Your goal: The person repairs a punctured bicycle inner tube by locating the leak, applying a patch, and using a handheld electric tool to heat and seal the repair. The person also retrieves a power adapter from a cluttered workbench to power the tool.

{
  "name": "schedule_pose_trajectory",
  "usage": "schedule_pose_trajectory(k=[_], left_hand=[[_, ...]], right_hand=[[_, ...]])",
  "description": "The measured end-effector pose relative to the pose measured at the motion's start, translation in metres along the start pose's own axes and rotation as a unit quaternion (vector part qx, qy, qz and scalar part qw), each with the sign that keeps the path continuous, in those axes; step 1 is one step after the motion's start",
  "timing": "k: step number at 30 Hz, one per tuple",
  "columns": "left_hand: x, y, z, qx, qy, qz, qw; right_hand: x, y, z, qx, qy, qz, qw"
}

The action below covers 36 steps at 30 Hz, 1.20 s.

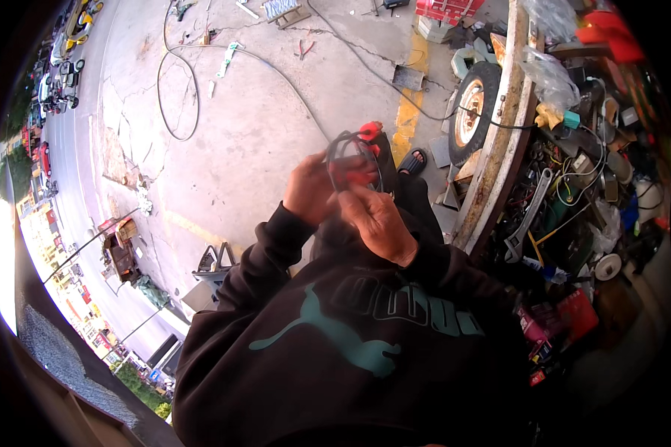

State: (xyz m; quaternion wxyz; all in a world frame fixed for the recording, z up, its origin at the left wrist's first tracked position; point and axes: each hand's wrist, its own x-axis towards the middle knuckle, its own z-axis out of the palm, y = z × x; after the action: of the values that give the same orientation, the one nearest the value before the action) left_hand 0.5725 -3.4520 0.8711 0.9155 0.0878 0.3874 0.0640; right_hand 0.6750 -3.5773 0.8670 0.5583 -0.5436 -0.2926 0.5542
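left of and a little below the black-tyred wheel [468, 118], two bare hands work a dark, thin cable [330, 156] gathered in loops, a glossy red piece [370, 132] at its top. the right hand [378, 223] pinches the loops between thumb and fingers; the left hand [309, 190] is blurred, so i cannot tell whether its fingers grip or only brush them. the step looks like gathering or untangling the loops; the next move probably calls for a steady pinch on one side while the other hand orders the strands. farther left of the wheel, a long smooth cord [183, 139] curls over cracked, gritty concrete [253, 127]. just right of it runs a rust-flaked beam [493, 164]; beyond, lower, a steel wrench [529, 216] lies on jumbled scrap.
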Motion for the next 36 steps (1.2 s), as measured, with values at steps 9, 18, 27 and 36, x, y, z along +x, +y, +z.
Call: schedule_pose_trajectory(k=[9,18,27,36], left_hand=[[-0.009,0.003,0.032,0.390,0.025,0.035,0.920],[-0.025,0.041,0.016,0.369,0.183,0.180,0.893],[-0.018,0.088,-0.002,0.431,0.240,0.219,0.842],[-0.025,0.093,0.031,0.419,0.185,0.286,0.842]], right_hand=[[-0.013,0.015,-0.024,-0.066,0.033,0.032,0.997],[0.002,0.013,-0.090,0.096,0.308,0.083,0.943],[-0.010,-0.029,-0.161,-0.023,0.239,0.028,0.970],[-0.013,-0.012,-0.167,-0.189,0.156,0.121,0.962]])
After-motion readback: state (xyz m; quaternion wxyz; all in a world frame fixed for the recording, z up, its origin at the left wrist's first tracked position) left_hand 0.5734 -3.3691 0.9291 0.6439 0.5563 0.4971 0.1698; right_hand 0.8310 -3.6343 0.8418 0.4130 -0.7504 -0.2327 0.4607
